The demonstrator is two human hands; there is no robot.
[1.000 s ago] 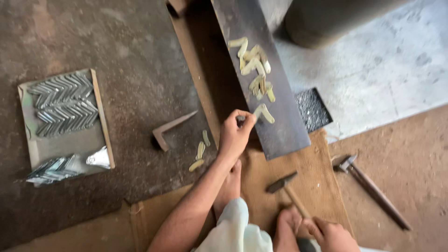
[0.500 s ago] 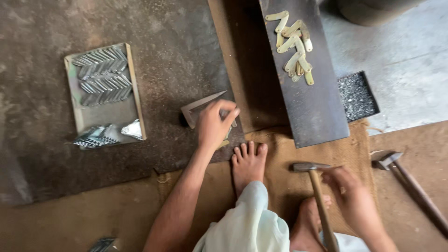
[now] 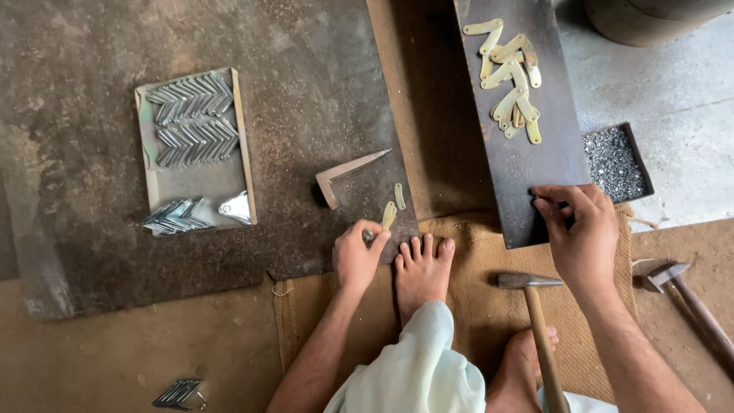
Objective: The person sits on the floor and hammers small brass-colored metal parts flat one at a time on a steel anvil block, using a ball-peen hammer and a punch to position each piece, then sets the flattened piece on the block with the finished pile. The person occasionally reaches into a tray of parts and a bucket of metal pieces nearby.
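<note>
**Two hands working small brass pieces on the floor**

The left hand, at lower centre, pinches a small piece against a dark metal plate; two pale brass strips lie just above it, long axes upright. The right hand grips the near end of a dark plank. A hammer lies between the feet.

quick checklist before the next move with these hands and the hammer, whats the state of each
1. Left hand has a piece: ok, fingertips pinch a small pale strip on the dark plate.
2. Right hand free: cannot tell, its fingers curl at the dark board's near edge.
3. Hammer within reach: ok, lying on the burlap, unheld.
4. Foot clear of the piece: not ok, toes touch the plate edge beside the left hand.
5. Spare strips: ok, a pile on the board.
</note>
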